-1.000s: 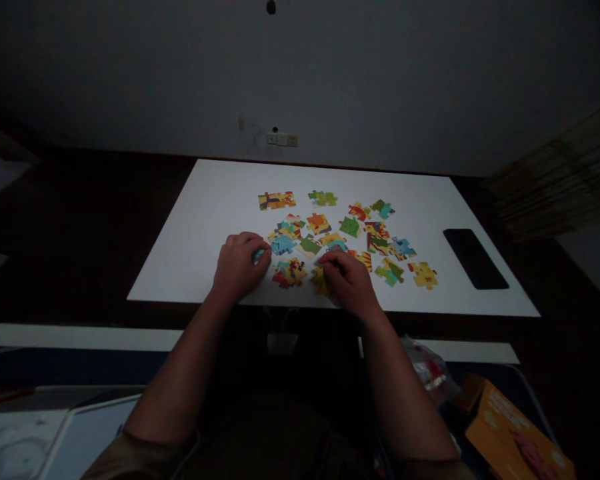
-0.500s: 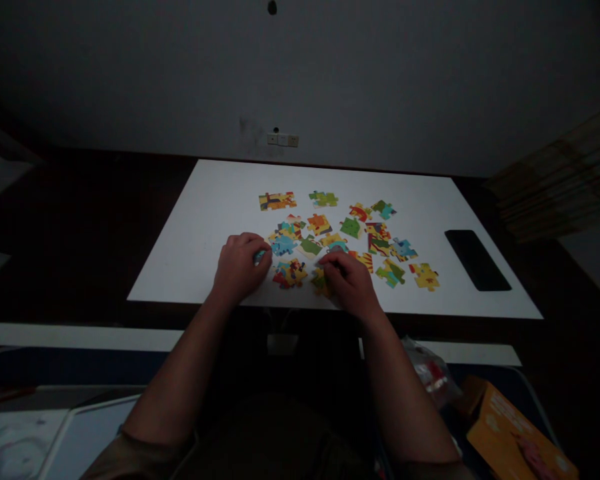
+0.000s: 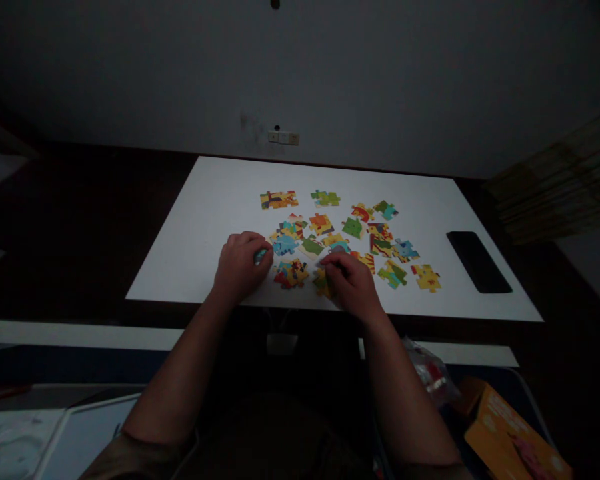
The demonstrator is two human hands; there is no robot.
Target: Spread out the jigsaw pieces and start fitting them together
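Puzzle pieces point(image 3: 325, 233), bright cardboard, lie scattered over the middle of the white worktop point(image 3: 205, 200), most loose, a few already joined, e.g. the yellow-red strip point(image 3: 278, 199) at the far left of the spread. Left hand point(image 3: 240, 267) rests curled at the near edge w/ a teal piece point(image 3: 261, 254) pinched between thumb and forefinger; the piece sits low, touching or just above the surface, can't tell which. Right hand point(image 3: 350, 283) is curled too, fingertips pressing or pinching a yellow-green piece point(image 3: 322, 283) at the near edge; most of it is hidden under the fingers. Between both hands lies a small joined cluster point(image 3: 290, 273) in red, blue and yellow.

Handling, as a judgement: pieces look thin, flat, light and fairly stiff, so they prob. slide easily on the smooth top and are hard to lift straight off it. Best grip is approx. at the edge, thumb under a tab and forefinger on top, or drag to the worktop's edge first. Tabs could bend if forced.

Black phone point(image 3: 479, 261) lies flat at the right, well apart from the pieces. Orange box point(image 3: 515, 433) and a clear plastic bag point(image 3: 427, 373) sit low at the near right, off the worktop. Room is dim.
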